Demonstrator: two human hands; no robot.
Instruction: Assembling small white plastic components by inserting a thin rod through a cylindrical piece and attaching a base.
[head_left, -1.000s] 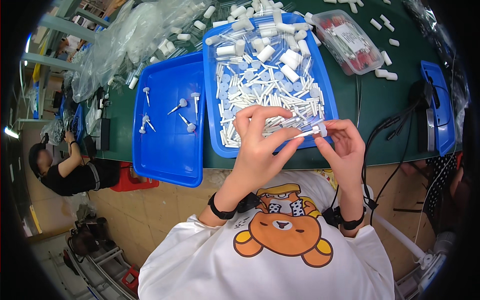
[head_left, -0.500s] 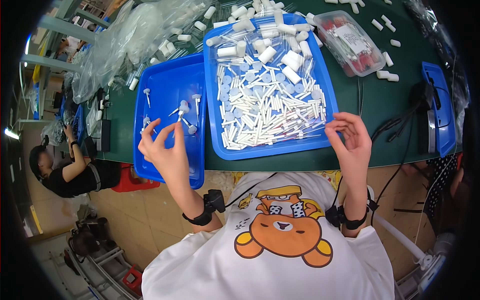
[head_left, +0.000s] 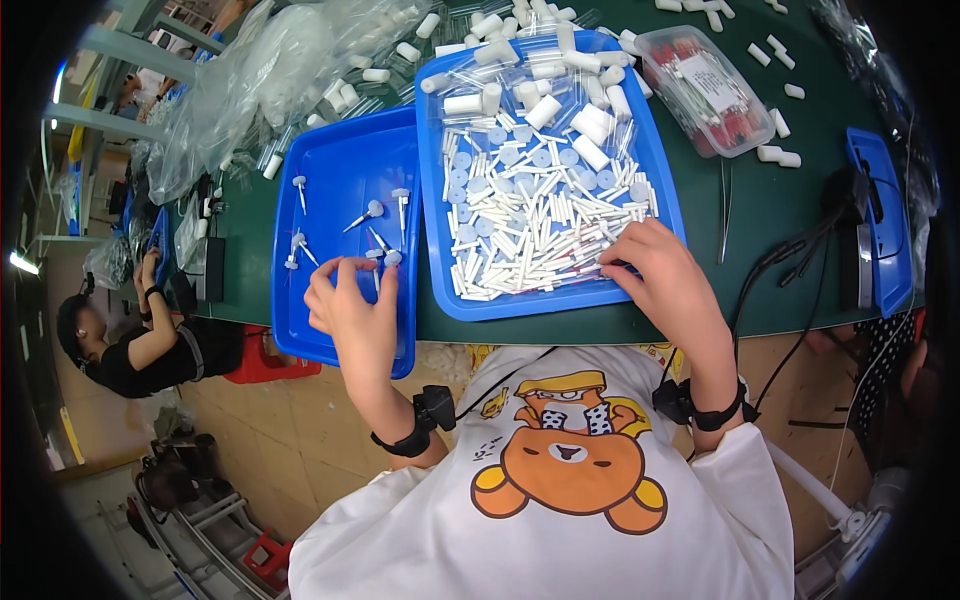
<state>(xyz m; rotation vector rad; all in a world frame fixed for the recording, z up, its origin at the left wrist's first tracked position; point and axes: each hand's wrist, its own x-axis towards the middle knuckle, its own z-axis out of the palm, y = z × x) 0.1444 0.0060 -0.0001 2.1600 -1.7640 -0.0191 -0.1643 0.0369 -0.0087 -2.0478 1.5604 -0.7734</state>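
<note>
My left hand [head_left: 355, 310] is over the near side of the smaller blue tray [head_left: 284, 215], fingers bent and thumb apart, with nothing seen in it. Around its fingertips lie several pieces, each a thin white stick with a pale round disc on it, such as this disc-topped stick [head_left: 375, 209]. At the near right of the larger blue tray [head_left: 432, 225], my right hand [head_left: 660, 270] reaches down into a heap of short white sticks [head_left: 530, 255]. Its thumb and fingertips are pinched together there; whatever is between them is hidden. Pale discs [head_left: 541, 158] lie among the sticks.
White foam-like cylinders [head_left: 590, 152] and clear tubes fill the larger tray's far end. A clear plastic box [head_left: 705, 95] and tweezers [head_left: 724, 215] lie to the right, near black cables [head_left: 800, 240]. Plastic bags [head_left: 250, 90] are heaped at far left. Another person [head_left: 140, 340] sits left.
My right hand has moved left from beside the larger tray's edge onto the sticks, its fingers closing. My left hand has shifted right and nearer; a disc-topped stick beneath its fingertips now lies in the tray.
</note>
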